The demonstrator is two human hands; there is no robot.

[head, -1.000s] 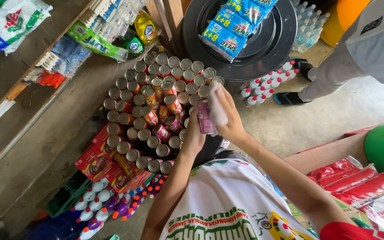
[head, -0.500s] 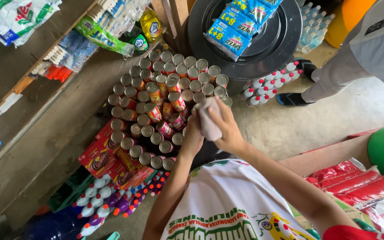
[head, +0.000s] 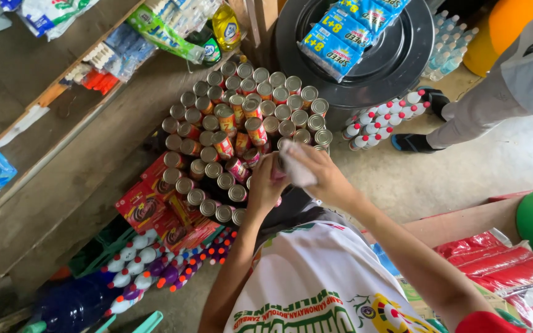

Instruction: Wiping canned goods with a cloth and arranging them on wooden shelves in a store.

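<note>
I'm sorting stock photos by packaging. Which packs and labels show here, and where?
Blue packets: on the black round lid, top.
Tin cans: stacked centre, silver tops, red-yellow labels.
Red cartons: left of the cans.
Red bags: lower right.
Yellow bottle: top shelf.

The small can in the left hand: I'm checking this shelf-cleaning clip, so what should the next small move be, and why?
Probably turn the small red-labelled metal can in the left hand a little. The right hand presses a white cloth on one side only, so the other side seems unwiped.
</note>
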